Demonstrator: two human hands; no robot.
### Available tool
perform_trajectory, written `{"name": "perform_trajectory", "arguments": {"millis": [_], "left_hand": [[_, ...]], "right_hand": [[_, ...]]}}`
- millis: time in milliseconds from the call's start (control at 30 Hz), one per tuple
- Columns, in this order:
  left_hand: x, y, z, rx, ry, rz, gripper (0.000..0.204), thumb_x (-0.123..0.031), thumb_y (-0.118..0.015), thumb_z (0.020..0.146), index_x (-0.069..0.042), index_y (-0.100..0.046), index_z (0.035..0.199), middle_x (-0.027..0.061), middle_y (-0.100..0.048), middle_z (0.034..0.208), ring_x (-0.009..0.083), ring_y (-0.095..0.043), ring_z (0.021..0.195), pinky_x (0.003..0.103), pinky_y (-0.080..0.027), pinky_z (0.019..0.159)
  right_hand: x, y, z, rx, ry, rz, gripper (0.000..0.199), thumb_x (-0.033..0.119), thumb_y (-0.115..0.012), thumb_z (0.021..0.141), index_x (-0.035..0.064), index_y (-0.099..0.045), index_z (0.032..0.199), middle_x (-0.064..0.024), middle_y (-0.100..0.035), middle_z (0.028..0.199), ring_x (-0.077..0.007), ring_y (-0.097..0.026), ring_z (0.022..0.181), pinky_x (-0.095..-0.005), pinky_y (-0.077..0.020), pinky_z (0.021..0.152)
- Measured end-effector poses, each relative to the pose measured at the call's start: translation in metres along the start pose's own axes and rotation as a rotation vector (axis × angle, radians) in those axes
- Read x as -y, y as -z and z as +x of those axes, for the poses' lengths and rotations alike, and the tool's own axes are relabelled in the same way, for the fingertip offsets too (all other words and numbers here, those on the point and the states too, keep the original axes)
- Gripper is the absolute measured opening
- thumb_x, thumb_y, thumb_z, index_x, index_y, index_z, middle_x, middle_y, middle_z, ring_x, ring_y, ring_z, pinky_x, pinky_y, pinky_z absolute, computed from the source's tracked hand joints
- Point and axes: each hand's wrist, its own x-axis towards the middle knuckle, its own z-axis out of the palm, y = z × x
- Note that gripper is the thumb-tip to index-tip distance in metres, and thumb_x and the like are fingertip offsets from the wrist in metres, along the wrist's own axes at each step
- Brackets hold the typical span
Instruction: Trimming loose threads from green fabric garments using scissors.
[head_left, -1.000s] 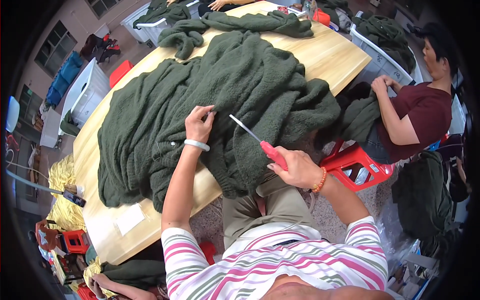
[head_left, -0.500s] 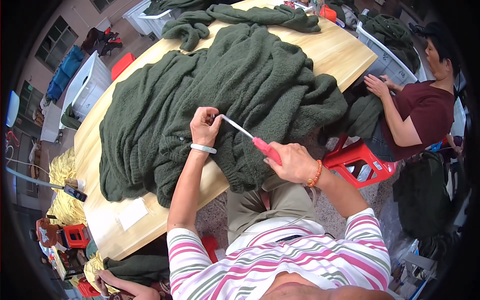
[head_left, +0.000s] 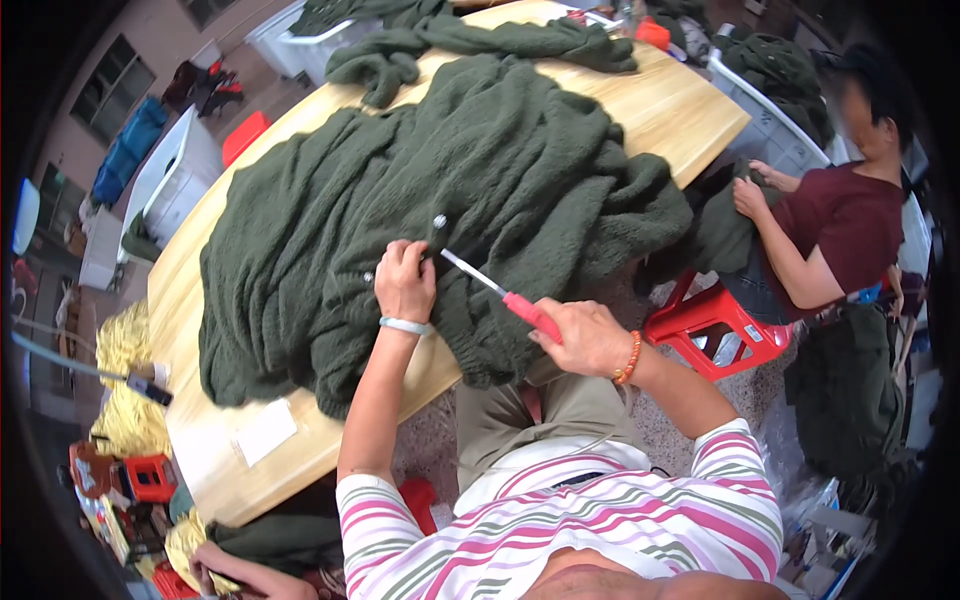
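Right hand (head_left: 588, 338) gripping red-handled tool (head_left: 530, 315), tip near left hand (head_left: 405, 285), which touches green cloth (head_left: 520, 150); pinch indeterminable.

Green garment pile (head_left: 480, 170) blocked the bench (head_left: 690, 105) middle, far-right strip was passable, red-handled tool (head_left: 530, 315) spanned between hands (head_left: 408, 287).
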Motion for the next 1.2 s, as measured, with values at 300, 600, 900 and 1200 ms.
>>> {"name": "perform_trajectory", "arguments": {"millis": [300, 600, 900, 1200], "left_hand": [[0.032, -0.007, -0.004, -0.048, 0.259, -0.665, 0.014, 0.008, -0.061, 0.076, -0.001, -0.067, 0.084, 0.0035, -0.059, 0.085, 0.0096, -0.056, 0.074, 0.021, -0.044, 0.061], [0.013, 0.017, -0.014, 0.063, 0.339, -0.664, 0.035, 0.004, -0.072, 0.071, -0.003, -0.064, 0.105, 0.0048, -0.063, 0.093, 0.0120, -0.059, 0.082, 0.023, -0.047, 0.069], [0.043, 0.050, -0.028, -0.082, 0.216, -0.070, 0.033, -0.002, -0.069, 0.071, -0.005, -0.061, 0.103, 0.0104, -0.061, 0.101, 0.0295, -0.056, 0.095, 0.037, -0.045, 0.084], [0.056, 0.036, -0.019, -0.021, 0.010, 0.234, 0.026, -0.001, -0.070, 0.068, -0.006, -0.061, 0.092, 0.0063, -0.057, 0.085, 0.0225, -0.057, 0.079, 0.034, -0.049, 0.070]], "right_hand": [[0.014, 0.000, -0.002, 0.117, -0.006, -0.081, 0.023, 0.026, -0.056, 0.087, 0.0041, -0.055, 0.096, -0.0204, -0.065, 0.079, -0.0390, -0.064, 0.081, -0.0481, -0.0499, 0.074], [0.007, -0.006, 0.009, 0.025, 0.040, 0.034, 0.026, 0.024, -0.058, 0.085, 0.0061, -0.053, 0.103, -0.0223, -0.064, 0.079, -0.0412, -0.062, 0.079, -0.0497, -0.0487, 0.072], [-0.003, -0.011, 0.001, -0.040, 0.085, 0.085, 0.024, 0.018, -0.061, 0.084, 0.0058, -0.054, 0.103, -0.0192, -0.062, 0.077, -0.0410, -0.060, 0.075, -0.0478, -0.0470, 0.066], [0.022, -0.020, 0.010, 0.029, 0.133, 0.009, 0.026, 0.023, -0.057, 0.086, 0.0053, -0.053, 0.104, -0.0211, -0.064, 0.078, -0.0399, -0.063, 0.078, -0.0487, -0.0494, 0.071]]}}
